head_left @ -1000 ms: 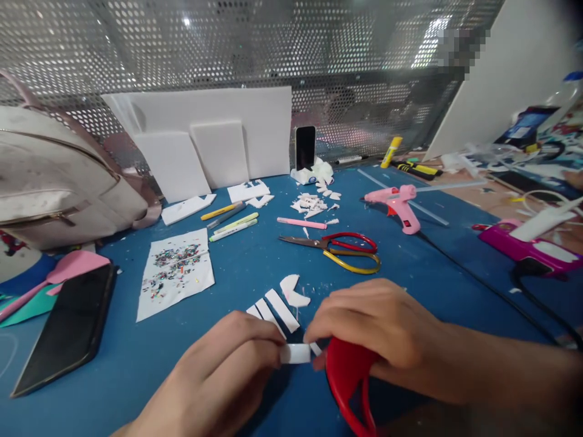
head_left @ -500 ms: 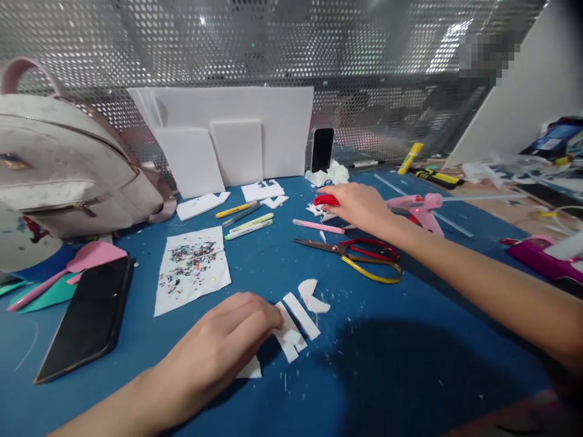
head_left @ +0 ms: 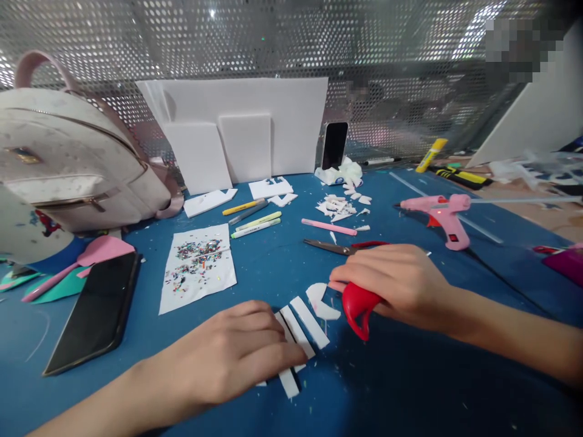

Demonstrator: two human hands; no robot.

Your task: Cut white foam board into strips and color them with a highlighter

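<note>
My left hand (head_left: pixel 232 358) lies flat with its fingers stretched over several white foam strips (head_left: pixel 303 321) on the blue mat (head_left: pixel 410 388). My right hand (head_left: pixel 396 282) is closed round a red-handled tool (head_left: pixel 356 306), its handle sticking out below my fingers. A curved white foam offcut (head_left: pixel 319 300) lies just left of that hand. A pair of scissors (head_left: pixel 339 247) with red and yellow handles rests right behind my right hand, partly hidden by it.
A pink glue gun (head_left: pixel 444 212) lies at the right. Pens (head_left: pixel 252 221), a pink stick (head_left: pixel 328 227) and foam scraps (head_left: pixel 339 206) sit mid-mat. A glitter-strewn paper (head_left: pixel 198 267), a dark phone (head_left: pixel 93 312) and a white backpack (head_left: pixel 68 170) are left; foam boards (head_left: pixel 246 127) lean at the back.
My right hand has come back from the foam scraps to the near mat, still holding the red tool. My left hand has flattened over the white strips.
</note>
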